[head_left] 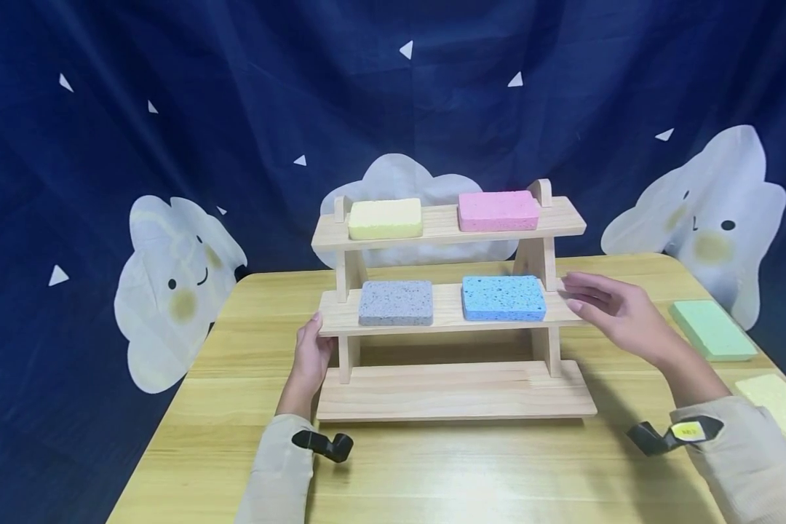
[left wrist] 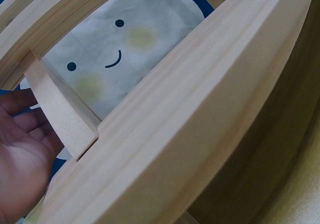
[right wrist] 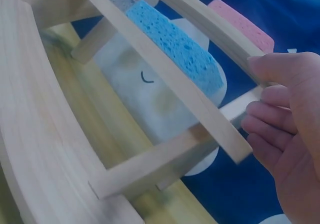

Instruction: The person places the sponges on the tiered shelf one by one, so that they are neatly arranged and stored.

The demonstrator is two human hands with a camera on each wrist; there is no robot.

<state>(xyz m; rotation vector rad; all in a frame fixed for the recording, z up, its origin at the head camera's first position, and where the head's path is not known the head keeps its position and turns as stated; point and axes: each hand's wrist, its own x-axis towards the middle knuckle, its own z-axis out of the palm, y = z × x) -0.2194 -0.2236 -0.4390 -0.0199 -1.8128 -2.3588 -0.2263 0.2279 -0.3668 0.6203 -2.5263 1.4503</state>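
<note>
Centre left, the left hand [head_left: 311,355] touches a three-tier wooden stand [head_left: 455,393], its fingers' grip unclear; centre right, the right hand [head_left: 618,314] has loosely bent fingers beside it.

The rack [head_left: 455,393] is matt wood, the blue sponge [head_left: 503,299] rough.

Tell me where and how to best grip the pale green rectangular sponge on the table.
Probably across its two long edges, near the middle, with the right hand coming from above: the pale green rectangular sponge lies flat on the wood-grain table, top uncovered, nothing against its long sides.
</note>
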